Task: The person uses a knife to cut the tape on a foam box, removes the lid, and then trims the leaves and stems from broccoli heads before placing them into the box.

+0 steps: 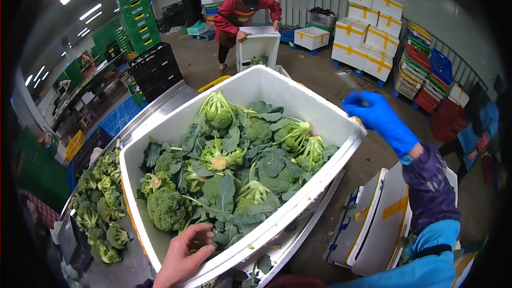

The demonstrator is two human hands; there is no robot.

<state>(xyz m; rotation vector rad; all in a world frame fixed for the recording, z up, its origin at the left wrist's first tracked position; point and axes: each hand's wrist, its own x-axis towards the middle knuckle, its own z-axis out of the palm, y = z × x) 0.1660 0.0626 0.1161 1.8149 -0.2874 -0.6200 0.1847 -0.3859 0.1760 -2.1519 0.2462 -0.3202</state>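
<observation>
A white foam box point(298, 202) full of broccoli heads point(169, 209) and loose leaves sits tilted in front of me. My left hand point(189, 250) is bare and reaches over the near rim, its thumb and curved fingers apart beside the leaves, with nothing in them. My right hand point(377, 120), in a blue glove, is at the box's right corner with its fingers curled onto the rim; the fingertips are partly hidden. Some heads lie stem up, others crown up.
More broccoli point(101, 208) lies piled on the metal table point(133, 256) at left. White foam boxes point(373, 213) stand low at right. Ahead, a person point(246, 13) bends over another foam box point(258, 48). Taped boxes point(368, 32) and crates point(140, 18) are stacked behind.
</observation>
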